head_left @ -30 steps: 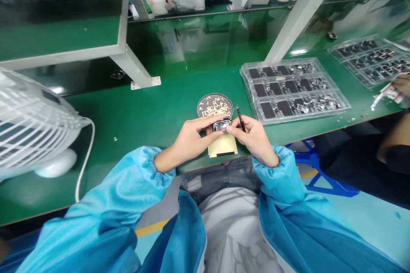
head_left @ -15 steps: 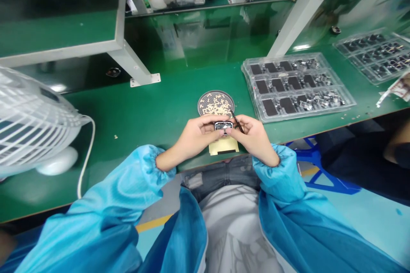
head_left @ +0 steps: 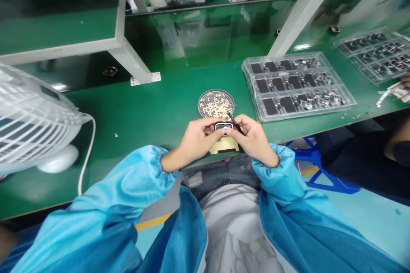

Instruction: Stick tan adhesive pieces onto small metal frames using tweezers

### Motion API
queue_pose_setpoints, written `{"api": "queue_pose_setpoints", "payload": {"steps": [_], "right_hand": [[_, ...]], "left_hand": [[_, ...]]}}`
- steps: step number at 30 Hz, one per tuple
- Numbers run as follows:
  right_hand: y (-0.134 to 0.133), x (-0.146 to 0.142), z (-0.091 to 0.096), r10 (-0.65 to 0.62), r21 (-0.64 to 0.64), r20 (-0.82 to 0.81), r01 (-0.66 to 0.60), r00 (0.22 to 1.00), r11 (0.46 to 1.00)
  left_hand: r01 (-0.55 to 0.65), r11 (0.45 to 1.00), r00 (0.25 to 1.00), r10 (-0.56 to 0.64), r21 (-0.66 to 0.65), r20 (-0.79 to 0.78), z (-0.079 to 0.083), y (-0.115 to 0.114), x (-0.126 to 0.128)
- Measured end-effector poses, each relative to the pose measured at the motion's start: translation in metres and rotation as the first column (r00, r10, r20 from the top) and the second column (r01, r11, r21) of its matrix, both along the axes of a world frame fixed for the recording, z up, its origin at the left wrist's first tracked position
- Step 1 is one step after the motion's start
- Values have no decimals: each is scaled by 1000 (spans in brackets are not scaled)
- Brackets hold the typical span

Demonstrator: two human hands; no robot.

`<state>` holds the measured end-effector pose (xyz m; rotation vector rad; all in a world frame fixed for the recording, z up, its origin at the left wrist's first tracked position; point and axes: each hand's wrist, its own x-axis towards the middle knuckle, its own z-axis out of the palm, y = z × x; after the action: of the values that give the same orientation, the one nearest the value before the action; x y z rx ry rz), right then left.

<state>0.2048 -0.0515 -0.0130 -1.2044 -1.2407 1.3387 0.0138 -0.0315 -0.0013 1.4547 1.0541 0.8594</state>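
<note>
My left hand [head_left: 197, 140] is closed on the left side of a small device case [head_left: 224, 126], dark inside with a pale rim, like a watch case. At its right side my right hand [head_left: 253, 138] grips the same case, both thumbs pressing on the near edge. Slim black tweezers [head_left: 236, 124] are also held in my right hand, slanting up and left toward the dish. Under the hands lies a yellow pad [head_left: 224, 144] with a dark strip. Just beyond is a round perforated dish [head_left: 200, 103] with many small cream pieces [head_left: 218, 103]. My fingertips behind the case are partly hidden.
Clear plastic trays [head_left: 296, 115] with dark square parts and small metal parts lie at right; another tray [head_left: 371, 53] is farther off. A white fan [head_left: 35, 123] stands at left, its cord [head_left: 89, 158] on the green bench [head_left: 144, 115]. A shelf post [head_left: 137, 66] rises behind.
The tweezers have shifted slightly within my right hand, their tip now a little farther left. Both hands stay on the device case, with small finger movements.
</note>
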Motion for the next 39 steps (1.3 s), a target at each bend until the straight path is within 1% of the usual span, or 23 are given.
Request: {"api": "queue_pose_setpoints", "payload": {"steps": [4, 7, 10, 12, 13, 15, 19, 21, 24, 27, 29, 30, 32, 34, 36, 39], "right_hand": [[1, 0, -1, -1, -4, -3, 1, 1000, 1000], [3, 0, -4, -17, 2, 19, 17, 1000, 1000], [3, -2, -5, -20, 22, 25, 20, 999, 1000], [1, -4, -3, -54, 34, 23, 54, 998, 998], [-1, -5, -2, -82, 44, 18, 81, 997, 996], [-5, -7, 0, -116, 82, 2, 116, 993, 990], [-7, -6, -1, -61, 212, -9, 61, 998, 975], [-6, -5, -4, -45, 244, -3, 44, 999, 969], [-4, -4, -7, -46, 234, 5, 43, 999, 971], [-3, -4, -6, -59, 184, 4, 57, 998, 981], [-3, -3, -5, -75, 155, -2, 74, 997, 985], [-4, -3, -4, -86, 151, -8, 86, 996, 985], [-4, -3, -4, -105, 180, -28, 109, 994, 978], [-3, -3, -6, -109, 241, -41, 116, 993, 964], [-3, -4, -9, -100, 308, -18, 101, 995, 946], [-3, -6, -14, -95, 384, 65, 63, 993, 921]], "left_hand": [[-25, 1000, 999, 25, -12, 29, -3, -1, 1], [-14, 1000, 1000, 14, 9, 23, -2, 3, -1], [21, 994, 999, -17, 111, -31, 1, 8, -4], [33, 983, 997, -20, 179, -74, 4, 10, -6], [34, 981, 996, -18, 193, -88, 5, 10, -6], [44, 983, 994, -26, 180, -104, 6, 9, -8], [90, 988, 993, -79, 122, -90, 5, 8, -10], [96, 990, 992, -87, 99, -95, 5, 9, -11], [99, 990, 990, -88, 101, -112, 5, 12, -12], [93, 985, 988, -73, 148, -139, 5, 14, -13], [95, 968, 980, -51, 232, -190, 5, 14, -14], [110, 950, 974, -44, 293, -223, 4, 14, -14], [165, 893, 958, -44, 418, -283, 3, 12, -15], [221, 836, 946, -58, 502, -319, 3, 11, -16], [246, 803, 939, -59, 543, -339, 3, 10, -17], [249, 790, 933, -41, 560, -357, 3, 10, -18]]}}
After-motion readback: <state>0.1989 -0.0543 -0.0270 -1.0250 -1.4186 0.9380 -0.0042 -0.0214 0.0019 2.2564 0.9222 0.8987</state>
